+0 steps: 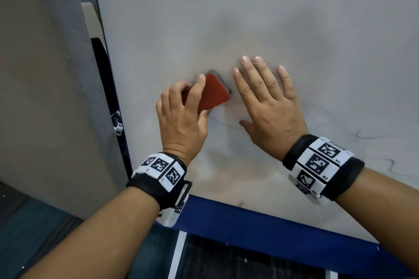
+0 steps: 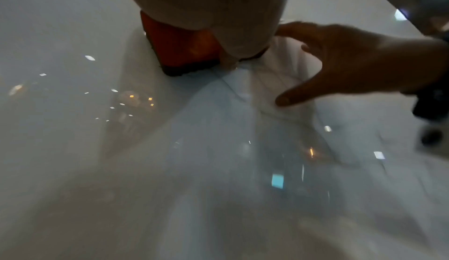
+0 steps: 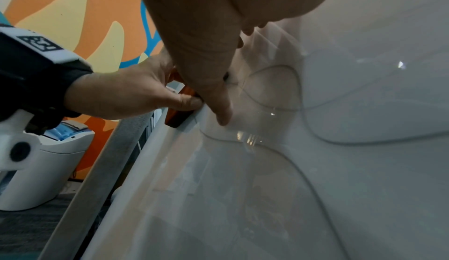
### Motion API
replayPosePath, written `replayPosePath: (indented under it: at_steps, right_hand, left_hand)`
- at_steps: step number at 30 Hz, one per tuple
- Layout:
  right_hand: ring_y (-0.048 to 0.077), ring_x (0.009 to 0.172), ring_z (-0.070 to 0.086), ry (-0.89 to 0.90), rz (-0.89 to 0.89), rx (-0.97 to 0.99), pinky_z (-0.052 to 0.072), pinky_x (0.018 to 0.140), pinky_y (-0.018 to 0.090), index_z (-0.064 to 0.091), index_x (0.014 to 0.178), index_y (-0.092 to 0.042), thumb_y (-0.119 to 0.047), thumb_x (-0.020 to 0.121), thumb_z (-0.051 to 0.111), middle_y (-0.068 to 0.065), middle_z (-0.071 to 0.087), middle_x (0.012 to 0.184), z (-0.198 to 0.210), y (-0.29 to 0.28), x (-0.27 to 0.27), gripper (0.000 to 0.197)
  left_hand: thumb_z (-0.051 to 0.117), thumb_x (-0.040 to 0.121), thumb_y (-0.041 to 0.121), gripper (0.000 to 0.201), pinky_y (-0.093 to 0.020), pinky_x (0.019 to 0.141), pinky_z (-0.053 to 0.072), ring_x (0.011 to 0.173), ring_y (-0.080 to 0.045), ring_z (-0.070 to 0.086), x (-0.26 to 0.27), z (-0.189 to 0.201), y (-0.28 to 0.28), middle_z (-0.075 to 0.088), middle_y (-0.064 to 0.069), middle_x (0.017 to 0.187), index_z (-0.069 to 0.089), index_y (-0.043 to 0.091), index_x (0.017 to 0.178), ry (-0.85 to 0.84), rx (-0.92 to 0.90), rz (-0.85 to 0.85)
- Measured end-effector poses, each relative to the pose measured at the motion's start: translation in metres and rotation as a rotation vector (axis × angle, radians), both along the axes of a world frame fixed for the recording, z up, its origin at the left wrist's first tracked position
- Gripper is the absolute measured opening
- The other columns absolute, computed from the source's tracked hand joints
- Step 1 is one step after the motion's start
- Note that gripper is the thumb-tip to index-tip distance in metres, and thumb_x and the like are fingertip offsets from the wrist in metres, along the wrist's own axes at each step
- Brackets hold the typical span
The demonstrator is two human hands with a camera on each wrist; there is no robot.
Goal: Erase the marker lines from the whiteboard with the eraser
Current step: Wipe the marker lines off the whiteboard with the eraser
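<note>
While left hand point(image 1: 181, 120) grips red eraser point(image 1: 214, 93), right hand point(image 1: 269, 106) flat on whiteboard point(image 1: 294, 18), marker lines point(image 1: 374, 137) beside.

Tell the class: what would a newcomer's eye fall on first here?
The red eraser, held flat on the whiteboard in the left hand. Beside it, the right hand lies spread on the board. Thin marker lines curl further right.

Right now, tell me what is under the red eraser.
The eraser, gripped by the left hand, lies with its grey pad against the whiteboard. A thin marker line runs out from its lower edge. Any line beneath the pad is hidden.
</note>
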State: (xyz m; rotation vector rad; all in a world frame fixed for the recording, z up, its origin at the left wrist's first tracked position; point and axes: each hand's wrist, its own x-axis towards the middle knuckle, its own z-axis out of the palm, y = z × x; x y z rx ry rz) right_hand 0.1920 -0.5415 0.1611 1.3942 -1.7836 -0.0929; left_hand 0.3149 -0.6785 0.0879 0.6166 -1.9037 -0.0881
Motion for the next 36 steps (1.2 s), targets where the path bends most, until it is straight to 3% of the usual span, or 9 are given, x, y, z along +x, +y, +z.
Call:
replayPosePath:
  at_steps: [4, 8, 13, 18, 24, 28, 29, 33, 36]
  right_hand:
    - [0.029, 0.152, 0.013, -0.022, 0.01, -0.011, 0.012, 0.121, 0.054, 0.022, 0.156, -0.011, -0.037, 0.068, 0.084, 0.013, 0.015, 0.164, -0.001, 0.01, -0.003, 0.111]
    - [0.036, 0.151, 0.008, -0.049, -0.053, -0.022, 0.01, 0.119, 0.06, 0.017, 0.158, -0.016, -0.052, 0.059, 0.087, 0.015, 0.011, 0.164, 0.01, 0.03, -0.008, 0.126]
    - [0.037, 0.152, 0.001, 0.02, -0.143, 0.054, 0.001, 0.118, 0.06, 0.009, 0.159, -0.017, -0.047, 0.058, 0.089, 0.014, 0.002, 0.165, 0.017, 0.051, -0.03, 0.132]
    - [0.038, 0.151, 0.0, 0.029, -0.14, 0.059, 0.003, 0.118, 0.062, 0.008, 0.159, -0.016, -0.044, 0.058, 0.09, 0.015, 0.0, 0.165, 0.014, 0.048, -0.031, 0.133]
    - [0.037, 0.151, -0.002, 0.039, -0.124, 0.09, 0.0, 0.118, 0.06, 0.007, 0.159, -0.018, -0.039, 0.058, 0.091, 0.013, -0.002, 0.165, 0.015, 0.053, -0.035, 0.133]
    - [0.036, 0.152, -0.001, 0.034, -0.108, 0.093, 0.0, 0.119, 0.059, 0.009, 0.159, -0.018, -0.037, 0.057, 0.091, 0.012, -0.001, 0.165, 0.017, 0.054, -0.037, 0.133]
    - [0.036, 0.152, -0.001, 0.032, -0.108, 0.092, 0.0, 0.119, 0.059, 0.009, 0.159, -0.018, -0.037, 0.057, 0.091, 0.012, 0.0, 0.165, 0.018, 0.054, -0.037, 0.133]
    - [0.036, 0.152, 0.0, 0.032, -0.095, 0.089, 0.002, 0.119, 0.059, 0.009, 0.159, -0.019, -0.036, 0.056, 0.091, 0.012, 0.001, 0.165, 0.017, 0.055, -0.038, 0.133]
    - [0.036, 0.152, 0.0, 0.04, -0.089, 0.094, 0.002, 0.119, 0.058, 0.009, 0.159, -0.019, -0.037, 0.058, 0.09, 0.012, 0.0, 0.166, 0.017, 0.056, -0.038, 0.131]
  left_hand:
    - [0.074, 0.074, 0.015, 0.076, -0.048, 0.089, 0.037, 0.107, -0.03, 0.045, 0.004, -0.019, -0.002, 0.043, -0.009, 0.121, 0.04, 0.026, 0.14, -0.25, -0.287, -0.058]
    - [0.077, 0.074, 0.016, 0.076, -0.047, 0.086, 0.037, 0.103, -0.029, 0.043, 0.003, -0.016, 0.001, 0.047, -0.008, 0.119, 0.041, 0.026, 0.14, -0.114, -0.119, -0.035]
    - [0.072, 0.075, 0.017, 0.074, -0.05, 0.089, 0.043, 0.104, -0.027, 0.041, -0.007, -0.019, 0.014, 0.043, -0.007, 0.12, 0.04, 0.028, 0.141, -0.014, 0.019, -0.01]
    - [0.074, 0.077, 0.018, 0.071, -0.049, 0.087, 0.039, 0.104, -0.03, 0.045, -0.011, -0.019, 0.01, 0.053, -0.013, 0.118, 0.041, 0.026, 0.14, -0.133, -0.177, -0.032]
    - [0.072, 0.075, 0.017, 0.075, -0.049, 0.089, 0.04, 0.105, -0.029, 0.041, -0.016, -0.017, 0.023, 0.039, -0.005, 0.121, 0.04, 0.026, 0.142, 0.055, 0.073, 0.013]
    - [0.073, 0.075, 0.016, 0.074, -0.049, 0.088, 0.036, 0.107, -0.03, 0.044, -0.02, -0.022, 0.022, 0.043, -0.007, 0.121, 0.041, 0.027, 0.141, -0.191, -0.246, -0.036]
    - [0.073, 0.075, 0.016, 0.075, -0.05, 0.089, 0.037, 0.106, -0.03, 0.044, -0.019, -0.022, 0.02, 0.045, -0.008, 0.121, 0.041, 0.028, 0.141, -0.184, -0.232, -0.026]
    - [0.07, 0.074, 0.019, 0.076, -0.051, 0.089, 0.041, 0.107, -0.029, 0.041, -0.021, -0.017, 0.028, 0.043, -0.008, 0.12, 0.04, 0.026, 0.143, 0.088, 0.135, 0.056]
    - [0.071, 0.074, 0.017, 0.077, -0.051, 0.089, 0.04, 0.106, -0.031, 0.042, -0.03, -0.025, 0.04, 0.043, -0.01, 0.121, 0.038, 0.025, 0.143, -0.036, -0.001, 0.009]
